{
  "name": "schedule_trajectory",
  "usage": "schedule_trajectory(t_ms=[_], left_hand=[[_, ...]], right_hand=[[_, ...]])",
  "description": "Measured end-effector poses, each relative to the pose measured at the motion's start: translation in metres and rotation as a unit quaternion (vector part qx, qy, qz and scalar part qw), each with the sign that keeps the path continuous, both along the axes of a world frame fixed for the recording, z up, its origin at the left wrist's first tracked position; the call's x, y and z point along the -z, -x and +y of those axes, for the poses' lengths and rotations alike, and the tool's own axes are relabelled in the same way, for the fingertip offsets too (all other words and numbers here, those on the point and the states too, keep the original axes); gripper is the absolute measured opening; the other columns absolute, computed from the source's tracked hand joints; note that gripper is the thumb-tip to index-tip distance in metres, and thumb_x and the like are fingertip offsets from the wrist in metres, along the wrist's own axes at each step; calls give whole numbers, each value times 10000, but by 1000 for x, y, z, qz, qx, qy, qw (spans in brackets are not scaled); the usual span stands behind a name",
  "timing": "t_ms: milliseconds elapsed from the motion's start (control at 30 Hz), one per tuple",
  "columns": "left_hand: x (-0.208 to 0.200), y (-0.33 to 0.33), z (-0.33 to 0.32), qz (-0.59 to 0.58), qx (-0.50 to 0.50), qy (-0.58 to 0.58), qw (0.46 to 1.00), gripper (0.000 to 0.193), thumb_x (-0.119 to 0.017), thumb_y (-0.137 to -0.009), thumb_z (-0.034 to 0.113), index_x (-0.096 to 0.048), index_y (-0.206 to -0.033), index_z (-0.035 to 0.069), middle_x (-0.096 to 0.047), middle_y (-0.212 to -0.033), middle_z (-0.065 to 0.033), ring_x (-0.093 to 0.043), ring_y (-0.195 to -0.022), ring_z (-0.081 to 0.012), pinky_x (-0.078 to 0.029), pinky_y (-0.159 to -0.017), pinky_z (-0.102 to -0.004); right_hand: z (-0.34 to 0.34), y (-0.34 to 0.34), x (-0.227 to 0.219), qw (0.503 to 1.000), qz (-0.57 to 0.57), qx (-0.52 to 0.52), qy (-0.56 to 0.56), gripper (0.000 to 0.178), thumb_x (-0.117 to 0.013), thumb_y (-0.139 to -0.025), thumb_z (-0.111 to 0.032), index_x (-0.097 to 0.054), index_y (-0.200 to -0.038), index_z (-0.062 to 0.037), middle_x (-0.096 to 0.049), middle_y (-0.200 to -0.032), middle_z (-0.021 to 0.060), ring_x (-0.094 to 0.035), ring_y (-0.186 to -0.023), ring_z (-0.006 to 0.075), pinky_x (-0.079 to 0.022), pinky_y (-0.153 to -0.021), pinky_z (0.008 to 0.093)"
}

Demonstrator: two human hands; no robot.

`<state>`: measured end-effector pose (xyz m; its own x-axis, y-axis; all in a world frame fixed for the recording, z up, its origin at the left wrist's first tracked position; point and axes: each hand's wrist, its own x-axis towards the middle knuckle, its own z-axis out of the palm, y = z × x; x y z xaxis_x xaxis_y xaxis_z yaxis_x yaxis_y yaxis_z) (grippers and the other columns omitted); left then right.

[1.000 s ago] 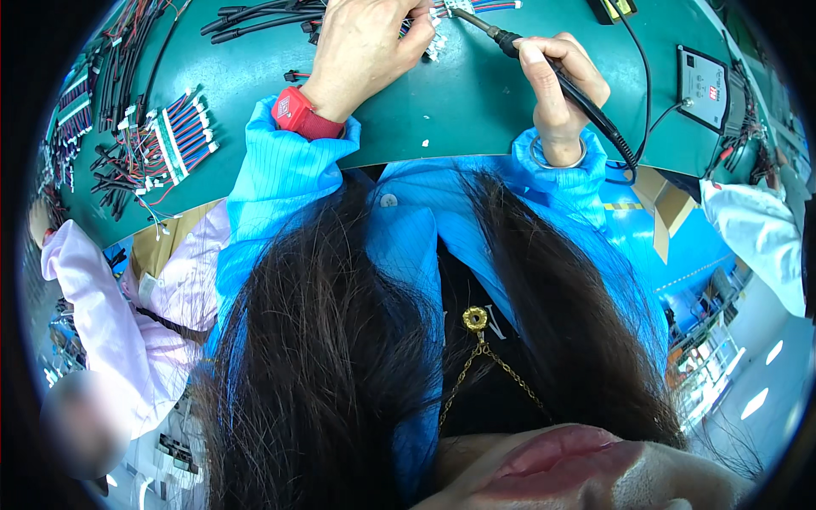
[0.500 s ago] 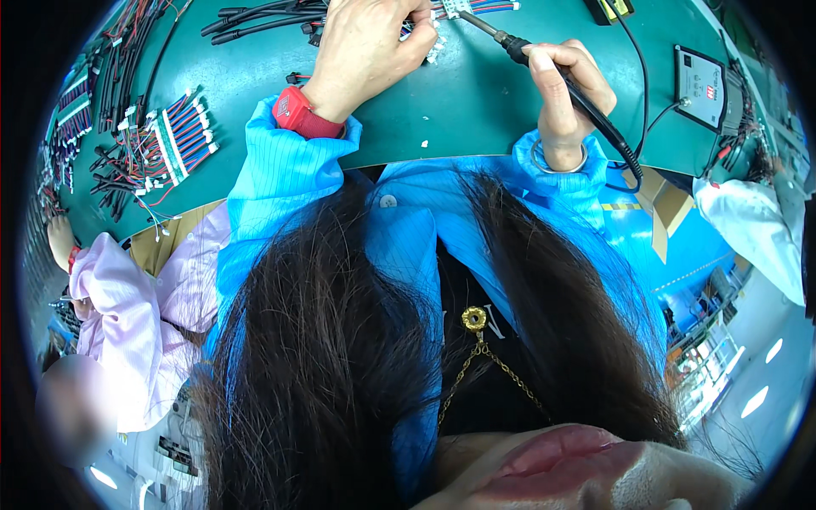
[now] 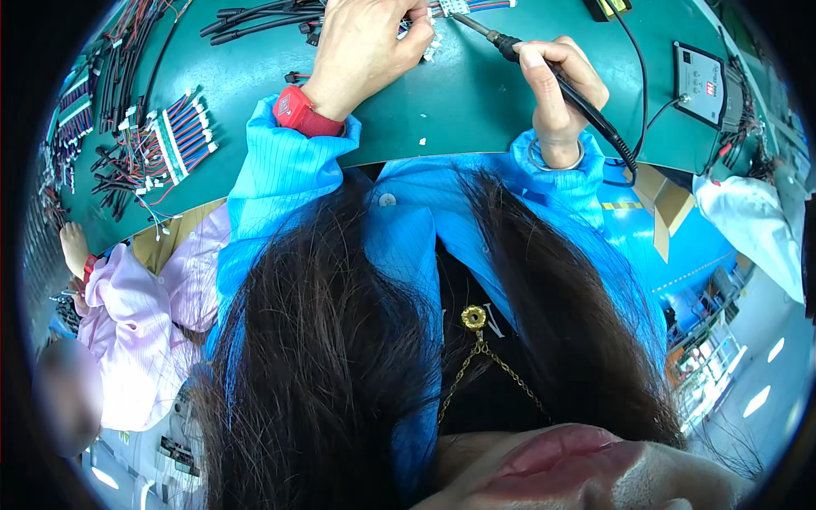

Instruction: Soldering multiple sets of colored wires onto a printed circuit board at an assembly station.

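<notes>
Soldering iron (image 3: 508,48) meets wired board near the top of the view, over a green counter (image 3: 476,119) that spreads beneath the work. Flat bundles of coloured wires (image 3: 174,144) lie to the left; black cables (image 3: 268,20) stretch beyond the wristwatch (image 3: 295,110). The right hand (image 3: 565,89) grips the iron like a pen, thumb and fingers closed around its dark handle. The left hand (image 3: 364,55) reaches to the board's left side, its thumb and fingertips drawn close together; what they pinch cannot be made out. Between the hands, the small pale board (image 3: 453,7) lies at the iron's tip, too fine to show whether metal touches. The step in hand looks like soldering wire to board; the next move calls for a still left hand and a light, precise tip. White plugs (image 3: 433,47) cluster just below the left fingers.
</notes>
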<state>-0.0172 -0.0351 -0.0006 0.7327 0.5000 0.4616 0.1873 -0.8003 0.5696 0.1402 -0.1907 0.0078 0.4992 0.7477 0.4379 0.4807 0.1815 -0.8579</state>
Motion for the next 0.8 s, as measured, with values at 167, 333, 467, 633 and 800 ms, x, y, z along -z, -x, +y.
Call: schedule_trajectory(t_ms=[167,333,467,633,800], left_hand=[[7,-2,1,-36,-4,-4,999,85,-639,-744,94,-574,-764,43,-599,-798,-116,-590,-854,-322,-423,-818,-418],[-4,0,-1,5,-9,10,1000,86,-639,-744,92,-569,-749,43,-591,-786,-117,-587,-845,-325,-421,-814,-417],[-2,-2,-2,5,-11,11,1000,86,-636,-748,92,-566,-738,44,-586,-780,-120,-583,-841,-325,-419,-812,-417],[-3,-3,-4,18,-22,5,1000,83,-634,-754,96,-569,-739,46,-572,-779,-122,-578,-851,-323,-414,-814,-413],[-3,-3,-5,26,-28,-7,999,77,-632,-760,103,-580,-748,48,-568,-800,-120,-572,-872,-317,-406,-823,-416]], right_hand=[[2,0,2,1000,2,-2,-4,56,-714,-783,-20,-708,-789,35,-570,-623,54,-519,-533,112,-358,-481,246],[4,1,0,1000,-3,-4,0,49,-711,-782,-15,-708,-786,34,-570,-621,55,-519,-532,113,-359,-481,247],[3,0,3,1000,-13,-1,1,46,-711,-779,-13,-708,-784,33,-570,-619,56,-521,-532,115,-360,-481,249],[4,0,1,1000,-17,-6,4,50,-714,-777,-16,-707,-784,33,-570,-619,56,-522,-527,113,-361,-479,248],[6,1,-1,1000,-21,-12,0,57,-719,-777,-20,-705,-783,35,-566,-617,54,-520,-522,112,-360,-475,247]])
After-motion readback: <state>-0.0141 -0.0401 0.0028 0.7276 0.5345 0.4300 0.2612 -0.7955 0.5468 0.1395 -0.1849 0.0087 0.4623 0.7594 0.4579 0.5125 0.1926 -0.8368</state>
